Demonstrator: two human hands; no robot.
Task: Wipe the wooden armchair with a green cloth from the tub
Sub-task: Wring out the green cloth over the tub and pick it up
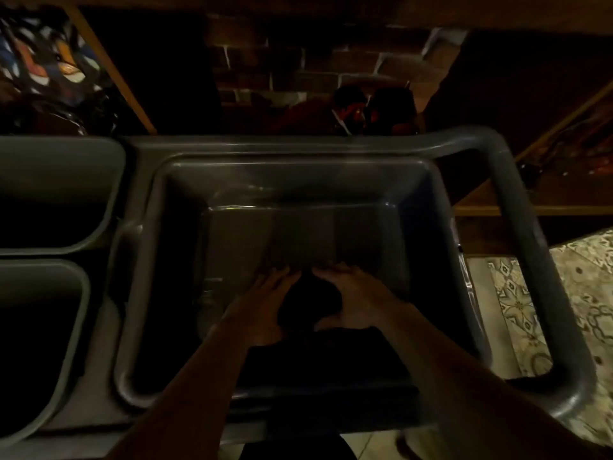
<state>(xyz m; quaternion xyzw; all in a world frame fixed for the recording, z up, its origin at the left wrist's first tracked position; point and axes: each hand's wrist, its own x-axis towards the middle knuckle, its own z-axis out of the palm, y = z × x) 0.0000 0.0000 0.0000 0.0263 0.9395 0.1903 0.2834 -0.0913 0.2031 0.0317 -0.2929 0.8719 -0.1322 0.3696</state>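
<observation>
Writing or labels cannot be made out anywhere; the scene is too dim. Tub (pixel 185 207), grey plastic and deep, fills the middle of the head view, sitting in a grey cart (pixel 530 260) whose rounded handle bar loops round at 3 o'clock. Inside the tub, the floor toward 12 o'clock is bare; a dark mass (pixel 310 303) lies at 6 o'clock, most likely the cloth, though its colour cannot be told in this light. Left hand (pixel 262 307) and right hand (pixel 358 302) reach down into the tub just beside each other, fingers spread and laid flat, flanking that dark mass; both look slack rather than clenched, and whether either pinches the fabric cannot be told. Two grey bins (pixel 83 207) stand at 9 o'clock, their insides black. Brick wall (pixel 298 61) shows at 12 o'clock, a wooden frame (pixel 112 68) at 11 o'clock, patterned floor tiles (pixel 530 300) at 4 o'clock. No armchair is clearly identifiable.
</observation>
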